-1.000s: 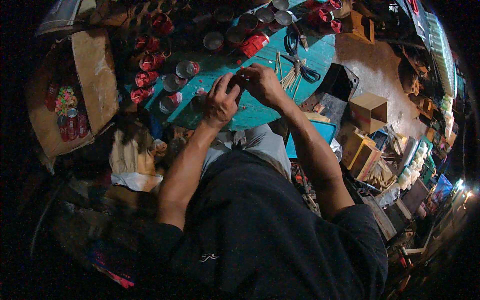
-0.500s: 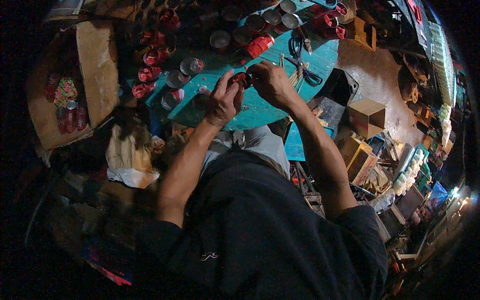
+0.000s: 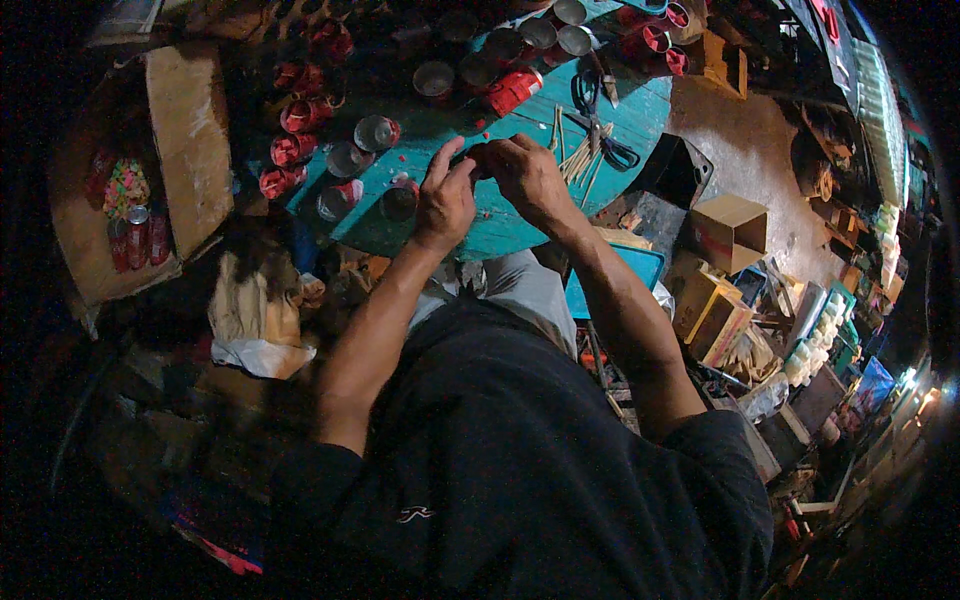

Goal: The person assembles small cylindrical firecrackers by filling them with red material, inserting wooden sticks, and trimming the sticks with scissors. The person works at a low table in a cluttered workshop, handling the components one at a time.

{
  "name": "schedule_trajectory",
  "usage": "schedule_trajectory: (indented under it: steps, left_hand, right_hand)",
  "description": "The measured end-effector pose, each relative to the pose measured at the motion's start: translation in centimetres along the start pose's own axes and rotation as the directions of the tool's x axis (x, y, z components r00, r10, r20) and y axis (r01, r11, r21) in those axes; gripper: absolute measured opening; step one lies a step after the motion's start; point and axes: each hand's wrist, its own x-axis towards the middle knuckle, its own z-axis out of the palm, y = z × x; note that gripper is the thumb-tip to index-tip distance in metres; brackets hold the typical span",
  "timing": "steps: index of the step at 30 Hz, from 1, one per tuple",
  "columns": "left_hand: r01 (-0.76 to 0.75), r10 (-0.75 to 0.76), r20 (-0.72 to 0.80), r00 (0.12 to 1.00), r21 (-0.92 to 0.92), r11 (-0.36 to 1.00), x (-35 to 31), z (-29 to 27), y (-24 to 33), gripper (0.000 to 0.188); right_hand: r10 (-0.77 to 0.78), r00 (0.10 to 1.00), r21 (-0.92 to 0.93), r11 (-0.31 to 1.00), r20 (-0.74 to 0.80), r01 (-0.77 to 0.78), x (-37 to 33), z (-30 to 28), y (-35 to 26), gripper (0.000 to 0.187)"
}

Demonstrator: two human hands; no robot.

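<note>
Over the near edge of the round teal table (image 3: 490,235), both my hands meet around a small dark red piece (image 3: 481,160), mostly hidden by fingers. My left hand (image 3: 446,203) grips it from the left, fingers bent and thumb side up. From the right, my right hand (image 3: 532,182) is closed on it with curled fingers. Just beyond them a red can (image 3: 515,92) lies on its side. Cut cans with shiny insides, such as this open one (image 3: 376,132), stand to the left. Thin sticks (image 3: 580,160) and black-handled scissors (image 3: 604,135) lie to the right.
Several red can pieces (image 3: 293,150) line the table's left side. A cardboard box (image 3: 190,130) with cans and colourful bits stands far left. On the right are a black container (image 3: 680,170), an open carton (image 3: 728,232), a blue tray (image 3: 630,280) and mixed clutter.
My right hand has turned inward and closed further over the dark red piece, which now shows less. My left hand has shifted slightly. The view has moved a little.
</note>
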Motion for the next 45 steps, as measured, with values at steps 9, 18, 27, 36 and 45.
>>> schedule_trajectory:
  steps: [9,18,27,36,45]
  left_hand:
    - [-0.016,0.017,0.064,0.998,-0.018,1.0,0.1,-0.7,-0.1,0.023]
    - [0.069,-0.058,0.115,0.992,-0.094,0.993,-0.1,-1.2,0.6,0.02]
    - [0.054,-0.046,0.105,0.993,-0.07,0.996,0.3,-1.2,0.8,0.022]
    - [0.147,-0.127,0.155,0.98,-0.122,0.982,0.6,-1.0,1.1,0.06]
    - [0.23,-0.19,0.219,0.957,-0.174,0.958,-0.6,2.1,-2.6,0.068]
  right_hand:
    - [0.146,0.989,-0.046,0.988,0.007,-0.146,0.0,-0.9,-0.7,0.026]
    - [-0.025,0.995,-0.057,0.998,0.102,0.031,0.6,-1.5,-1.6,0.021]
    - [-0.096,0.994,0.017,0.995,0.045,0.096,0.3,-1.9,-1.3,0.026]
    - [-0.011,1.0,-0.017,1.0,0.018,0.012,-0.4,-1.3,0.0,0.027]
    - [0.05,0.994,0.043,0.998,-0.096,-0.046,-1.7,0.4,1.1,0.023]
